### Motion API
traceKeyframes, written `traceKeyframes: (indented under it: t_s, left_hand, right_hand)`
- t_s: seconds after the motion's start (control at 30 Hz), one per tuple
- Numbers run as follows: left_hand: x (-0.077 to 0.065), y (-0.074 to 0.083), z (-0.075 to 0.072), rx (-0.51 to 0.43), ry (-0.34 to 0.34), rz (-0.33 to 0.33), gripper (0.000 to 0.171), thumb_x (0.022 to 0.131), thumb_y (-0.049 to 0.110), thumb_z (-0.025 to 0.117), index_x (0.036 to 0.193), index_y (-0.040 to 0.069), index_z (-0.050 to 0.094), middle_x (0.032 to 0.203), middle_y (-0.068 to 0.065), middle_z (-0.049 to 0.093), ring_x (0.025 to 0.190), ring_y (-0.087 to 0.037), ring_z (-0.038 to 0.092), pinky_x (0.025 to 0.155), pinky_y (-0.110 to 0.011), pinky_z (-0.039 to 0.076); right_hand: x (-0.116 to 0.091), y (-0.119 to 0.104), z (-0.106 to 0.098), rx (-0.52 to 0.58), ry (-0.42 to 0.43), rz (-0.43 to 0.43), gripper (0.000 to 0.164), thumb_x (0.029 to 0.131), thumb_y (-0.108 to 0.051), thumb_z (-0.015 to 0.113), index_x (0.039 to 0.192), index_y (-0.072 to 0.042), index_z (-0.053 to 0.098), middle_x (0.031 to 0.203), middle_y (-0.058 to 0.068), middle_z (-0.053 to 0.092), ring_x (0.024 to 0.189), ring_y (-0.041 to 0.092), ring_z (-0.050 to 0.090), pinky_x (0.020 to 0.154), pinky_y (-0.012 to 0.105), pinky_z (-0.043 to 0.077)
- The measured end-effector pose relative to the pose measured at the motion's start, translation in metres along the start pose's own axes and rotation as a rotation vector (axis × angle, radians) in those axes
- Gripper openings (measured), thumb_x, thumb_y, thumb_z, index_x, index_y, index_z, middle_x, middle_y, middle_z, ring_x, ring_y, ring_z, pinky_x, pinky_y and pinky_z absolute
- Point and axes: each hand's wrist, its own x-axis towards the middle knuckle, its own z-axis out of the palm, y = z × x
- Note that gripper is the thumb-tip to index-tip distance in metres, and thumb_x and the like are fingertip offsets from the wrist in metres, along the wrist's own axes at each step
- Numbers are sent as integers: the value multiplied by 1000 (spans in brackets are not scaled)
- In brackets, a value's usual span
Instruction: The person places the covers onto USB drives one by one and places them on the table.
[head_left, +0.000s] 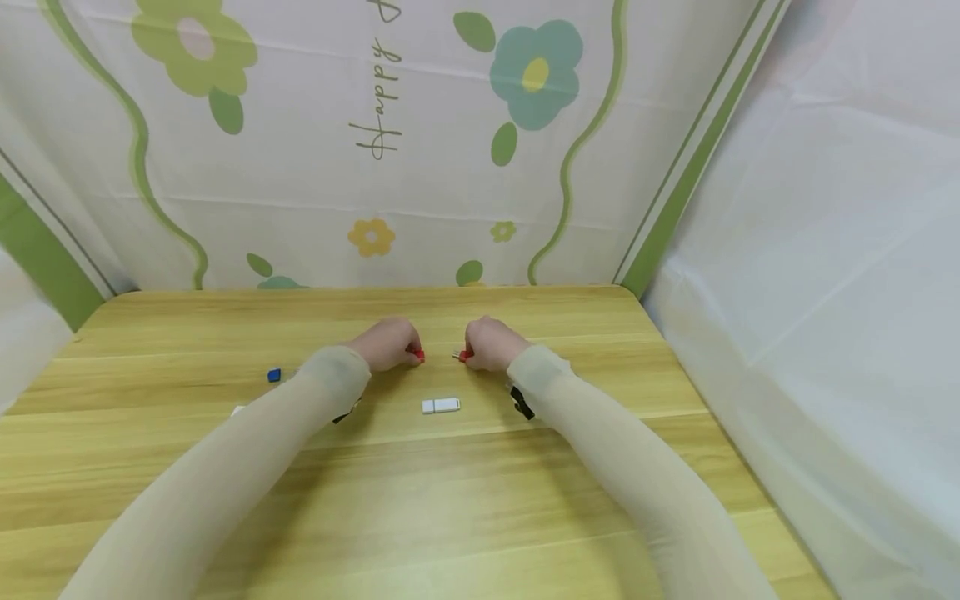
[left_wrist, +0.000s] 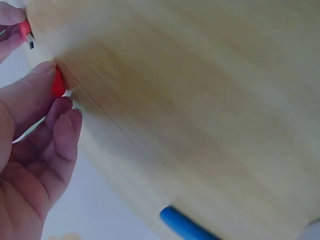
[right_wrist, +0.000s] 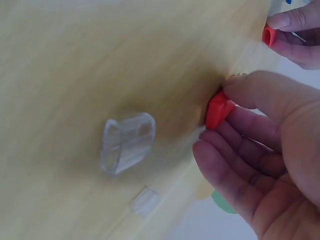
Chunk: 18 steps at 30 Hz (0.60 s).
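Observation:
Between thumb and fingers, my left hand pinches a small red cap, whose hollow end shows in the right wrist view. My right hand pinches the body of a red USB stick, its metal plug pointing left toward the cap. A gap separates the two red pieces, which both hands hold low over the table. Nearer the body, between the forearms, a white USB stick lies on the wood.
A blue piece lies on the wooden table left of the left hand. A clear plastic sleeve and a smaller clear piece lie near the right hand. Behind the table hangs a flowered cloth.

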Motion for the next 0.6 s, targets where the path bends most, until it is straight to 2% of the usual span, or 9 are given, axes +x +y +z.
traceKeyframes:
  t_s: [0.2,0.37,0.5,0.6]
  left_hand:
    - [0,1,0,67,-4,34,12,87,17,77,78,9,75,73,3,65,69,-13,57,72,-32,52]
    - [-8,2,-3,32,7,63,12,87,18,78,79,10,76,73,5,67,69,-11,58,71,-30,53]
    - [-24,11,-9,-27,33,82,7,87,16,78,84,10,78,78,5,69,72,-10,62,74,-31,55]
    - [-43,24,-16,-48,69,119,6,88,13,76,88,7,79,80,6,70,71,-8,62,72,-29,55]
  right_hand:
    - [0,-2,2,-31,7,-19,12,85,-12,74,77,-11,66,73,-1,62,67,15,57,62,24,50]
    - [-17,-10,-7,11,24,-21,10,86,-11,73,77,-12,69,71,-2,62,65,13,55,61,24,48]
    - [-40,-17,-16,31,86,-68,11,86,-9,72,75,-11,71,67,-2,60,60,12,48,57,24,43]
    - [-58,-19,-19,29,142,-118,11,87,-8,71,76,-10,71,64,-2,58,57,10,43,54,22,39]
